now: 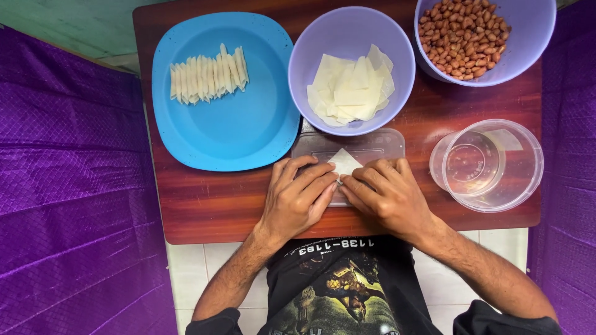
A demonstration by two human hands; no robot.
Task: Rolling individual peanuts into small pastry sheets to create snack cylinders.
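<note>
Grips point(339, 182) — fingertips together on wrapper point(344, 162)

I am working at a small reddish wooden table point(205, 205). Lying on it are a blue plate point(248, 130), a lilac bowl point(397, 56) beside that, another lilac bowl point(534, 37) at the far corner, a clear round tub point(528, 180), and a clear flat lid point(379, 144) under my fingers.

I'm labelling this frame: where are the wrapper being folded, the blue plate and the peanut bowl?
wrapper point(343, 161): head view, exposed white tip.
blue plate point(236, 130): head view, bare centre.
peanut bowl point(534, 31): head view, right inner wall.
</note>
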